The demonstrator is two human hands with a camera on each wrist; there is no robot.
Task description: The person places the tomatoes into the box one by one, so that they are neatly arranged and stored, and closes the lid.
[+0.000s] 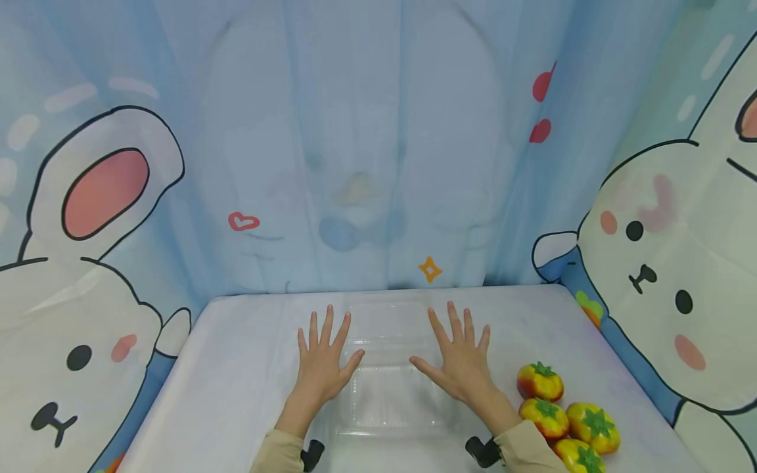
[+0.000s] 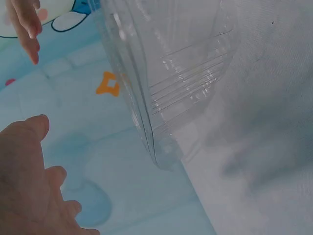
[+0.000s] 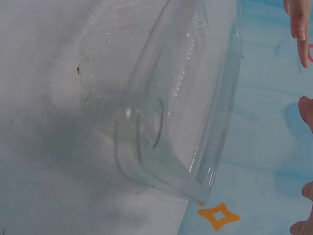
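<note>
A clear plastic box (image 1: 397, 397) with its lid (image 1: 387, 318) raised toward the back lies in the middle of the white table. My left hand (image 1: 324, 369) hovers at its left side, fingers spread and straight, holding nothing. On the other side, my right hand (image 1: 464, 361) is spread the same way, also holding nothing. In the left wrist view the box (image 2: 195, 73) stands apart from the left hand (image 2: 24, 181). The right wrist view has the transparent box (image 3: 129, 122) close up, with fingertips (image 3: 299, 22) of the other hand at the right edge.
Several yellow-red fruits with green leafy tops, like persimmons (image 1: 593, 427), sit together on the table at the right, beside the right sleeve (image 1: 529, 450). A blue curtain (image 1: 355, 131) with cartoon rabbits hangs behind the table's back edge and at both sides.
</note>
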